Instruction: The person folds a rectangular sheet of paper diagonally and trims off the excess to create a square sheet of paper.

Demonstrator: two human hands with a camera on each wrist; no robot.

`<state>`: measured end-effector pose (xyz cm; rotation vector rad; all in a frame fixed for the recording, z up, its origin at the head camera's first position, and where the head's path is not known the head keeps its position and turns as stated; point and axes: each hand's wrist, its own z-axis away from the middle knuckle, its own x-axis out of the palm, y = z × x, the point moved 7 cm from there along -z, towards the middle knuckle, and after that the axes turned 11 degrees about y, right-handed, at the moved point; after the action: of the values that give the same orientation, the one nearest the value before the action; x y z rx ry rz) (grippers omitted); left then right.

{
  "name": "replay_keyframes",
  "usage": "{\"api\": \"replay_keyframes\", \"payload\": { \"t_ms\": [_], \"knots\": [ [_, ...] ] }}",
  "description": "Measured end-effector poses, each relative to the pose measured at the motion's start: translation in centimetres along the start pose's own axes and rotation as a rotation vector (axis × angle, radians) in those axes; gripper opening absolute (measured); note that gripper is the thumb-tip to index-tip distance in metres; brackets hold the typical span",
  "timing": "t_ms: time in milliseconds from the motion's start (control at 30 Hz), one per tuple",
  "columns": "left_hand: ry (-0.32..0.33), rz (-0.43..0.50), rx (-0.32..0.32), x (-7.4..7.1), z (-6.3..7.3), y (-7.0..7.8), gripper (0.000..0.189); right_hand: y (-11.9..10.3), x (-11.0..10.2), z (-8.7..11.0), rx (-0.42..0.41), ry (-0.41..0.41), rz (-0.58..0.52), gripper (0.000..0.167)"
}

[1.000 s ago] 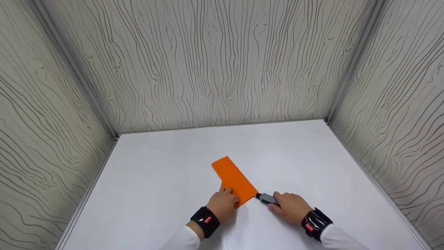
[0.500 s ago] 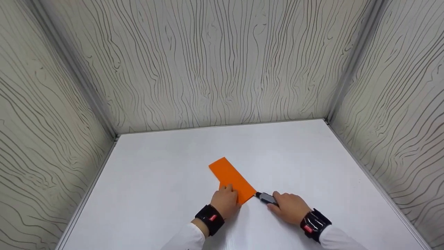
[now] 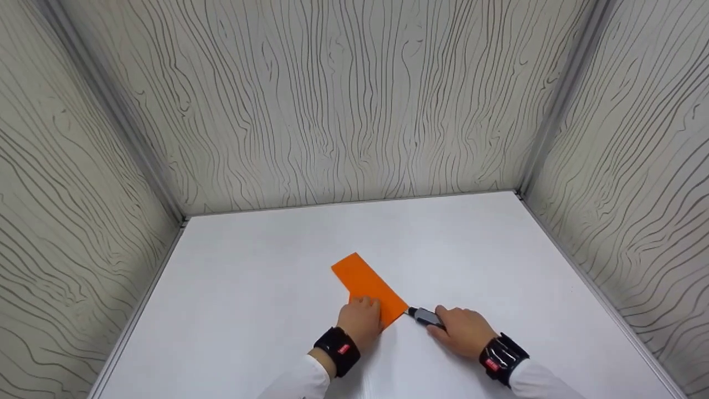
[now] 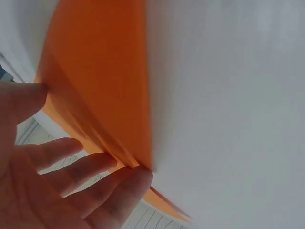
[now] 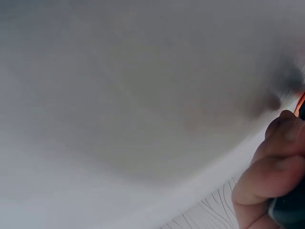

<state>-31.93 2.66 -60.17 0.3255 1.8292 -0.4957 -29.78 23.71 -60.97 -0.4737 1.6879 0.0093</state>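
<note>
A folded orange sheet of paper lies slantwise on the white table, a notch in its left side. My left hand rests on its lower left part. In the left wrist view the fingertips press along a crease of the orange paper, the fingers fairly straight, the thumb at its edge. My right hand grips a grey and black utility knife, its tip right at the paper's right corner. In the right wrist view curled fingers wrap its dark handle.
The white tabletop stretches round the paper on all sides. A wood-grain panel stands behind it, with similar panels at left and right. Each wrist wears a black band.
The orange paper has shifted slightly left and turned a little under my left hand, which has moved up and right onto it. My right hand with the utility knife has stayed almost in place.
</note>
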Motion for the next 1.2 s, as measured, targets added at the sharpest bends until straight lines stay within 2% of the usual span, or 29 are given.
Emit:
{"api": "replay_keyframes", "payload": {
  "t_ms": [133, 267, 367, 467, 567, 733, 833, 1000, 1100, 1200],
  "knots": [
    [-0.029, 0.040, -0.016, -0.2, -0.1, -0.1, 0.042, 0.3, 0.2, -0.2, -0.003, -0.006, 0.007, 0.032],
    [-0.019, 0.075, -0.018, -0.7, -0.3, 0.0, 0.045, 0.5, 0.0, -0.2, -0.003, -0.005, 0.026, 0.029],
    [-0.014, 0.005, -0.001, -0.9, -0.5, 0.3, 0.043, 0.3, 0.0, -0.3, -0.010, 0.008, 0.026, 0.031],
    [-0.018, -0.062, -0.011, -0.8, -0.7, 0.5, 0.039, 0.1, -0.1, -0.6, 0.000, 0.023, 0.015, 0.034],
    [-0.021, -0.064, -0.045, -0.6, -0.7, 0.6, 0.035, 0.3, -0.1, -0.7, 0.032, 0.024, 0.020, 0.036],
    [0.000, -0.079, -0.051, -0.1, -0.6, 0.9, 0.035, 0.8, 0.1, -0.4, 0.065, 0.016, 0.048, 0.036],
    [0.003, -0.123, -0.026, 0.3, -0.5, 1.2, 0.034, 0.9, 0.2, -0.4, 0.044, 0.023, 0.063, 0.036],
    [-0.057, -0.232, 0.062, 0.6, -0.6, 1.6, 0.021, 1.1, 0.2, -0.6, 0.021, 0.025, 0.072, 0.038],
    [-0.079, -0.213, 0.069, 0.5, -0.7, 1.4, 0.020, 1.2, 0.2, -0.7, 0.035, 0.005, 0.066, 0.037],
    [-0.063, -0.166, 0.044, 0.1, -0.7, 1.0, 0.024, 1.4, 0.2, -0.9, 0.027, -0.004, 0.071, 0.036]
  ]
}}
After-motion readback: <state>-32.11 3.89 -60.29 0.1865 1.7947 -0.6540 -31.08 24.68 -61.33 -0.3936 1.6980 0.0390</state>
